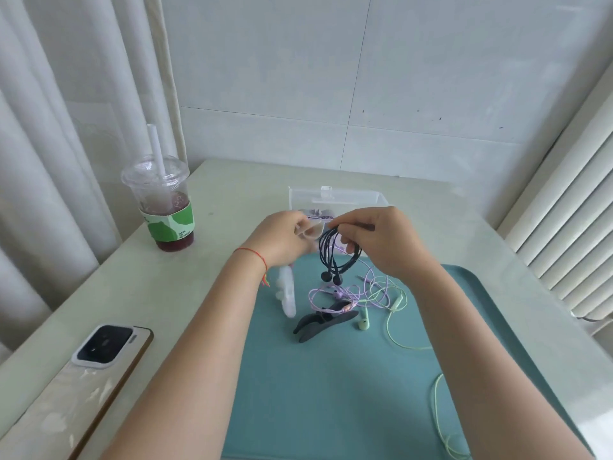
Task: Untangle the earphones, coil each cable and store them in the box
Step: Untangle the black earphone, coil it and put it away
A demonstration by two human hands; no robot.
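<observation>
**Inspector:** State of the hands?

**Assistant:** The right hand (378,240) holds the dark earphones (335,252) as a coiled bundle, fingers curled round the top of the loops; the 2 earbuds hang below, above the far edge of the teal tray (331,386). The left hand (282,237) is just left of the bundle, fingers curled round a small pale piece that I cannot identify.

**Inspector:** Step in hand?

**Assistant:** By my judgement, finishing the coil of the dark set before storage. To do it well, the loops should stay even and pinched at 1 point, the loose tail should be tucked so it does not spring open, and the bundle should go over the rim of the clear box (335,197) without dragging the cables lying beneath.

**Inspector:** Where is the box?

**Assistant:** On the table (232,194), just beyond both hands, at the far end of the tray. Something lilac already lies inside; what it is I cannot tell.

**Inspector:** Count.

**Assistant:** 3 earphone sets visible: 1 dark, in hand; 1 purple set (335,293) and 1 green set (394,310), overlapping on the tray, not yet separated. 1 dark clip-like object (323,322) beside them. 1 box. 1 tray.

**Inspector:** Other items?

**Assistant:** 1 lidded drink cup (166,207) far left, 1 phone (89,370) near left.
</observation>
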